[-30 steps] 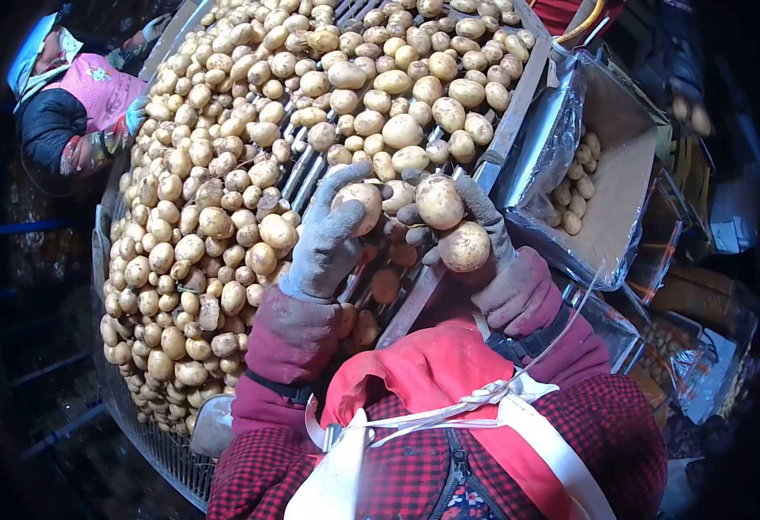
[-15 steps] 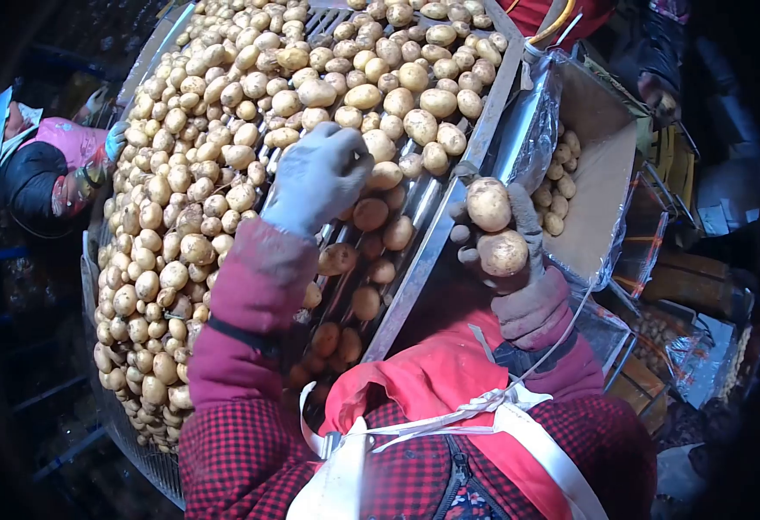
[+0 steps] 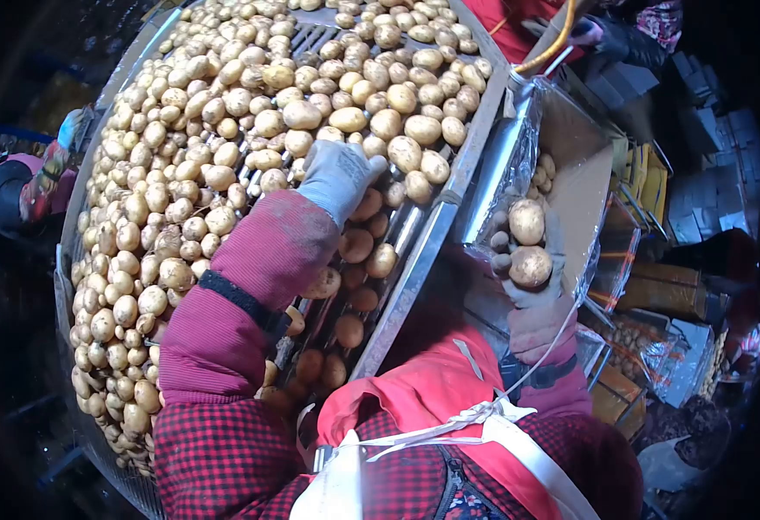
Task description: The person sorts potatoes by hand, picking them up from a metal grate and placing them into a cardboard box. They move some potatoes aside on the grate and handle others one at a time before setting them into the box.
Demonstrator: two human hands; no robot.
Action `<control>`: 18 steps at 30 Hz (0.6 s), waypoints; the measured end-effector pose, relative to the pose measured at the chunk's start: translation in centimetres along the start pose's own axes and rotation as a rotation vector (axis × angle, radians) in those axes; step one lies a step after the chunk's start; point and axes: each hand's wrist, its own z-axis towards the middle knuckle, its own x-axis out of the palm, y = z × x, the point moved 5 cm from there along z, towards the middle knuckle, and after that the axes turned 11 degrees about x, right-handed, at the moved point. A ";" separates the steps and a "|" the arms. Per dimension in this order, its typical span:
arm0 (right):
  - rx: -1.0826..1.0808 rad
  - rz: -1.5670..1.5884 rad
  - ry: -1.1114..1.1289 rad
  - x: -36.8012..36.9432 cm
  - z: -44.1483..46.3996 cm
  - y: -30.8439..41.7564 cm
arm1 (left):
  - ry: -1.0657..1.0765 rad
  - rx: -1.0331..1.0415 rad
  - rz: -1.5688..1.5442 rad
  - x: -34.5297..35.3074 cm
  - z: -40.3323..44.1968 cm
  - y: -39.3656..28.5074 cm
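Potatoes cover most of a large sorting table, lying loose over metal rollers. My left hand, in a pale grey glove, is down among the potatoes near the table's right side. Its fingers are curled, and whatever lies under them is hidden. Beyond the table's metal edge, my right hand, gloved and palm up, cradles two potatoes: an upper one and a lower one. The fingers bend around their left side. Just behind that hand stands a plastic-lined cardboard box with several potatoes inside.
The table's metal rail runs diagonally between my hands. A yellow hose hangs at the top right. Another person is at the far left side of the table. More cartons stand at the right.
My left hand has shifted slightly right and down onto the potatoes. My right hand, still with both potatoes, has moved right, in front of the box. The view has shifted a little.
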 end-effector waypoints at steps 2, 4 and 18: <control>0.016 -0.012 0.029 0.6 0.6 -1.0 | -0.058 0.037 -0.066 0.1 -0.3 0.0; 0.057 -0.029 0.054 0.7 1.1 -1.5 | -0.090 0.000 -0.090 0.1 -0.3 0.0; 0.117 -0.098 0.127 4.2 4.4 -5.8 | -0.939 -0.059 -2.419 2.0 -7.8 -0.1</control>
